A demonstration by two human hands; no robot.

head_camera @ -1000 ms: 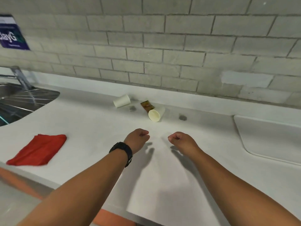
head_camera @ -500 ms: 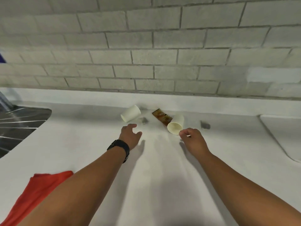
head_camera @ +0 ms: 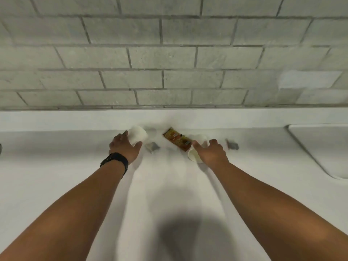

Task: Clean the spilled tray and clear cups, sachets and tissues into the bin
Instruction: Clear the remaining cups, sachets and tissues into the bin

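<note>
Two white paper cups lie on their sides at the back of the white counter (head_camera: 169, 185). My left hand (head_camera: 124, 147) grips the left cup (head_camera: 140, 133), fingers behind it and thumb in front. My right hand (head_camera: 211, 151) closes over the right cup (head_camera: 194, 156), whose open mouth faces me. A brown sachet (head_camera: 177, 139) lies between the cups. Small grey sachets lie near each hand, one (head_camera: 153, 147) by the left thumb and one (head_camera: 233, 146) right of my right hand. The frame is blurred by motion.
A white tray (head_camera: 320, 147) sits at the right edge of the counter. A grey brick wall (head_camera: 169, 53) rises right behind the cups above a low white upstand. A black watch (head_camera: 114, 161) is on my left wrist.
Both hands have reached forward from mid-counter to the back wall and closed on the two cups. The view has moved in, so the red cloth and the sink are out of sight.
</note>
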